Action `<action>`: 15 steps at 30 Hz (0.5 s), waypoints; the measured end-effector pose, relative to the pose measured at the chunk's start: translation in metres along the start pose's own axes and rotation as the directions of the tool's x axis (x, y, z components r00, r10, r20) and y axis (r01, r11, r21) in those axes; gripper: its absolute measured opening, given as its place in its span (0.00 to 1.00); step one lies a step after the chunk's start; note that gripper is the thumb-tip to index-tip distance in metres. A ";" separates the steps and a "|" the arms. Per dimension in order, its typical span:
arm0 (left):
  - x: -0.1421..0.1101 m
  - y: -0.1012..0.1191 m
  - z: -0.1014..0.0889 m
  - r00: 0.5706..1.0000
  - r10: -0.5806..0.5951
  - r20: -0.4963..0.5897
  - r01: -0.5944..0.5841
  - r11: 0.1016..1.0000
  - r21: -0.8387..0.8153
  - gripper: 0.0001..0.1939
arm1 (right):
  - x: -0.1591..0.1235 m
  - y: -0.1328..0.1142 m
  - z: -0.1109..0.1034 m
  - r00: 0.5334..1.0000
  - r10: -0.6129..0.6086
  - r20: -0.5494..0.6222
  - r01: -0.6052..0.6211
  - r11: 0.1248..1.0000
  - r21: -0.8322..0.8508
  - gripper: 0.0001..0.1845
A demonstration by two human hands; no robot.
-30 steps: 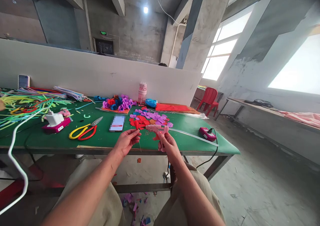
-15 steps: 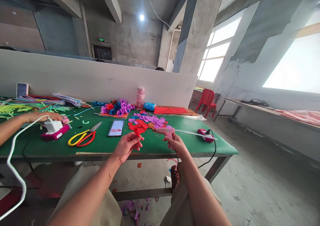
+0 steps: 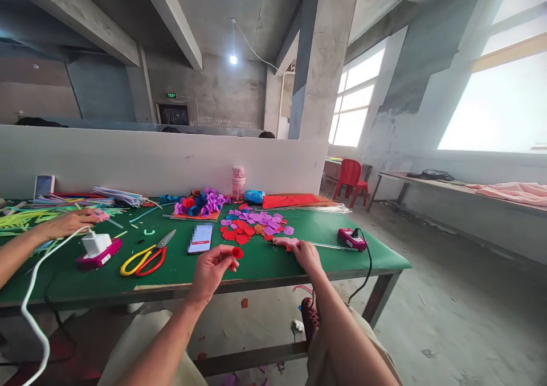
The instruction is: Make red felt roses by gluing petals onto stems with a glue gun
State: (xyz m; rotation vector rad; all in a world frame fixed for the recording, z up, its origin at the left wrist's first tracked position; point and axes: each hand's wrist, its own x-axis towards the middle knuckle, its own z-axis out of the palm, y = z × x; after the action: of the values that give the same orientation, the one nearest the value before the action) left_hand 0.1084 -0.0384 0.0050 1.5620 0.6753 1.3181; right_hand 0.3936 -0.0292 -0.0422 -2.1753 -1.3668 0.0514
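Between the fingertips of my left hand (image 3: 210, 272) is a small red rolled paper flower (image 3: 237, 253), its round open end turned toward me. My right hand (image 3: 306, 256) is closed on a pink glue gun (image 3: 285, 242) low at the table top, and a clear glue stick (image 3: 335, 246) sticks out behind it to the right. Just beyond both hands lie loose red petals (image 3: 243, 231) and purple petals (image 3: 270, 221). A phone (image 3: 200, 239) lies near my left hand, with yellow-and-red handled scissors (image 3: 147, 256) to its left.
Finished-looking flowers (image 3: 203, 202) are heaped at the back beside a pink bottle (image 3: 238, 184). A co-worker's hand (image 3: 72, 224) holds something pink at the left. Magenta power sockets (image 3: 352, 239) sit at both sides. A white cable (image 3: 29, 312) hangs in front left.
My right hand has lowered the glue gun to the table top, its palm now turned down. My left hand has tipped the red flower toward me. The view has shifted slightly.
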 end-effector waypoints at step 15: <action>0.014 0.006 -0.001 0.981 -0.012 -0.196 0.012 1.000 -0.003 0.08 | -0.048 -0.037 -0.018 0.969 -0.213 -0.126 0.245 0.901 0.359 0.12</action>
State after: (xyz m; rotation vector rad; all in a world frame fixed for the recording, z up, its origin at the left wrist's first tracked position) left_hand 0.1101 -0.0280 0.0167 1.4362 0.8043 1.4755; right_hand 0.3462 -0.0657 -0.0222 -1.6758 -1.4254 0.1197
